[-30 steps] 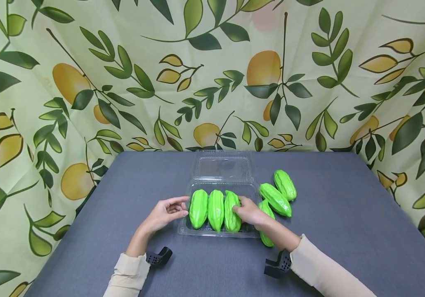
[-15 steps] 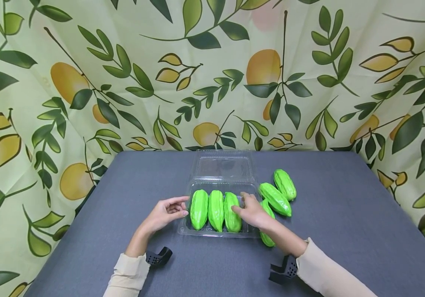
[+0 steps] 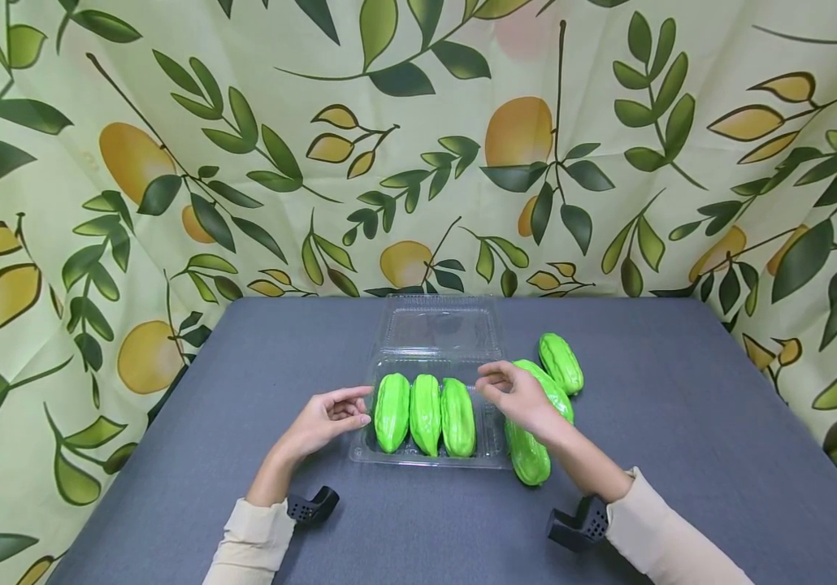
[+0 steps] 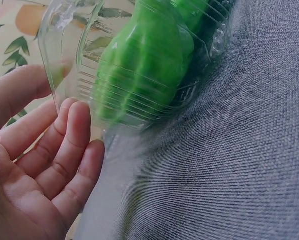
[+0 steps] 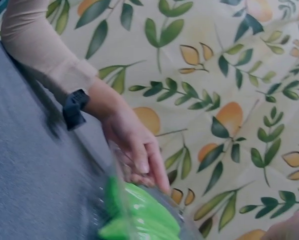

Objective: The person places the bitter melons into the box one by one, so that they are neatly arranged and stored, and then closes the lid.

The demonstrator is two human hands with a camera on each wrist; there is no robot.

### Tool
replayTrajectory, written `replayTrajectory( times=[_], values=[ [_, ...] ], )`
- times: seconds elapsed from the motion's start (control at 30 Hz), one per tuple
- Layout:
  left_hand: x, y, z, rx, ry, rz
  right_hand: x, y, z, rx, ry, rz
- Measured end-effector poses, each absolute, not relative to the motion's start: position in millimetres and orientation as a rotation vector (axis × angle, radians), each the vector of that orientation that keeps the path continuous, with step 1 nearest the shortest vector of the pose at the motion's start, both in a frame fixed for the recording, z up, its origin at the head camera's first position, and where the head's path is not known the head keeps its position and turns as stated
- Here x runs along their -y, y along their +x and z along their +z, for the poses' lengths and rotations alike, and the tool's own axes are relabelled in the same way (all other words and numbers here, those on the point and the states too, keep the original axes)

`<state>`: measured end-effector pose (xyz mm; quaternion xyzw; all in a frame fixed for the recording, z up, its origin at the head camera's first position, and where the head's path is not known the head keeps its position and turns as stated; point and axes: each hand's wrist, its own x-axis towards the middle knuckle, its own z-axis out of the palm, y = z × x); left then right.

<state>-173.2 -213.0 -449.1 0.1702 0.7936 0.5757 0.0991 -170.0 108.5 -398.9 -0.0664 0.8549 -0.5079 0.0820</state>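
Three bright green, ridged, bitter-melon-like pieces (image 3: 425,414) lie side by side in the left and middle of a clear plastic clamshell box (image 3: 492,435). My left hand (image 3: 331,421) rests its fingertips against the box's left rim, thumb and index finger apart. In the left wrist view that hand (image 4: 49,165) has loosely bent fingers beside the clear wall. My right hand (image 3: 517,396) hovers near the box's right edge, fingers bent, holding nothing. Below it lies another green piece (image 3: 530,459), partly hidden by the hand and forearm. Two more pieces (image 3: 561,363) lie farther right.
The box's clear lid (image 3: 440,327) is folded back flat behind it on the grey table (image 3: 301,341). A leaf-patterned cloth (image 3: 243,203) stands behind and at the sides. Black wrist cameras (image 3: 578,526) are strapped at both wrists.
My right hand has let go of the third green piece in the box and moved right, over the loose pieces. The left hand has stayed at the box's rim.
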Motion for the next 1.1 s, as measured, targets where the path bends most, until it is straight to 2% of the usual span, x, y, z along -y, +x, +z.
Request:
replayTrajectory(
  times=[0.27,0.6,1.1],
  values=[
    [212.7,-173.4,-449.7,-2.351,0.511,1.709,-127.8,-182.9,-394.1,-2.475,-0.249,-1.668],
    [212.0,-174.1,-449.6,-2.346,0.520,1.722,-158.1,-203.6,-389.3,-2.440,-0.104,-1.785],
    [212.4,-171.6,-447.0,-2.367,0.515,1.693,-183.7,-235.2,-390.6,-2.567,0.033,-1.712]
  ],
)
